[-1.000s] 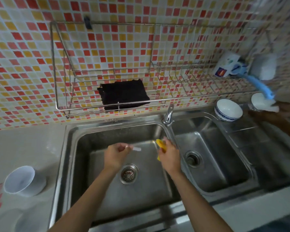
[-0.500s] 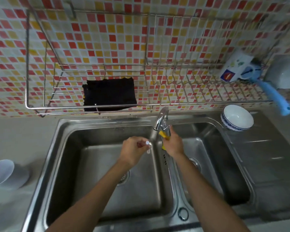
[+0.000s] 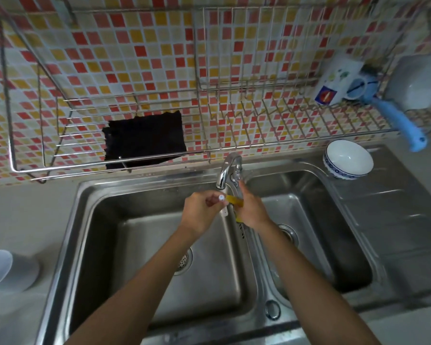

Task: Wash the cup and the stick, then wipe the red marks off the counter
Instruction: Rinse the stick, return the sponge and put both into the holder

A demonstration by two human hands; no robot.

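Steel double sink [image 3: 115, 195] under tiled wall; left hand [image 3: 200, 211] pinching white stick [image 3: 222, 198], right hand [image 3: 250, 211] gripping yellow sponge [image 3: 235, 200] beneath faucet [image 3: 228, 171].

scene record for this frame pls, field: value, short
left hand: holds white stick under the faucet
right hand: holds yellow sponge, fingers reaching the faucet
cup: on its side on the counter, left of the sink
bowl: upright, on the drainboard
black cloth: on the wire rack
water: flow not discernible
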